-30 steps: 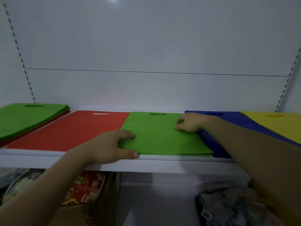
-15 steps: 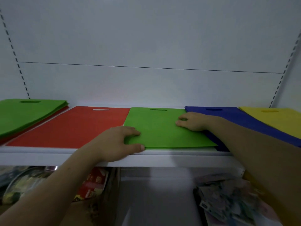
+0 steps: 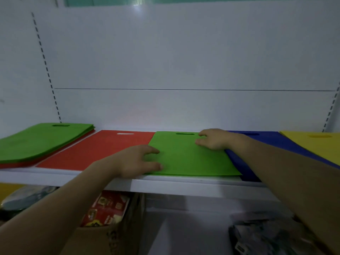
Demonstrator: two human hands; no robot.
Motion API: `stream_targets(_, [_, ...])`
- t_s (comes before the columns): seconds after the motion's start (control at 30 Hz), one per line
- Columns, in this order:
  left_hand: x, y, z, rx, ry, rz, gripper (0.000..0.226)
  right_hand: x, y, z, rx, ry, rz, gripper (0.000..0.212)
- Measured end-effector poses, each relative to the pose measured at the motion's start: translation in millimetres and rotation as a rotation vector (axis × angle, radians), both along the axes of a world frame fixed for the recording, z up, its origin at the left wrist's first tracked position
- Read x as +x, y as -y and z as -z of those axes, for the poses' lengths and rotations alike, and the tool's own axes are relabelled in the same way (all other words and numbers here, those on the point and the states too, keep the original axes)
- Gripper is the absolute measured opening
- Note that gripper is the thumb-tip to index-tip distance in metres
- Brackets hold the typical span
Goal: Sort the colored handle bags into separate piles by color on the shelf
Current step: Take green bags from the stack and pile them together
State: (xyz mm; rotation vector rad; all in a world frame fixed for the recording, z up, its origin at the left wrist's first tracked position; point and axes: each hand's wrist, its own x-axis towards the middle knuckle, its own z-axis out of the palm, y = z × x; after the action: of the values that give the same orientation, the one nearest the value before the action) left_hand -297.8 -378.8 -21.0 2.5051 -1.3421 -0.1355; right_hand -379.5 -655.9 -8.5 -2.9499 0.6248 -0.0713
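A green handle bag [image 3: 189,157] lies flat in the middle of the white shelf [image 3: 184,184], its handle hole toward the back wall. My left hand [image 3: 139,161] rests on its front left corner, thumb and fingertips on top. My right hand [image 3: 213,138] presses on its right edge near the handle hole, fingers bent. A red bag [image 3: 95,150] lies to its left and a blue pile [image 3: 257,142] to its right, partly under my right forearm. At the far right lies a yellow bag [image 3: 316,144]. A green pile over red bags [image 3: 40,140] sits far left.
The white back wall rises right behind the bags, with slotted uprights at both sides. Below the shelf stand a cardboard box with a red packet [image 3: 106,208], dark packets at lower right [image 3: 272,236], and a round object at lower left [image 3: 24,197].
My right hand has slid along the green bag's right edge toward the handle hole. My left hand stays on the front left corner. The view has tilted up slightly.
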Motion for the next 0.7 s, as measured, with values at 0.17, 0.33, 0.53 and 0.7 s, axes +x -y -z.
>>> stream_targets(0.17, [-2,-9,-10,-0.05,0.001,-0.076,0.065,17,-28,-11,-0.014,0.024,-0.123,0.064])
stream_targets(0.33, [1,-50,-19,-0.109,0.012,-0.148,0.063,38,-72,-21,-0.015,0.042,-0.186,0.066])
stream_targets(0.53, [22,-135,-21,-0.166,0.008,-0.25,0.061,72,-153,-31,-0.013,0.07,-0.251,0.065])
stream_targets(0.7, [52,-228,-21,-0.194,0.064,-0.323,0.062,117,-242,-33,-0.031,0.09,-0.279,0.065])
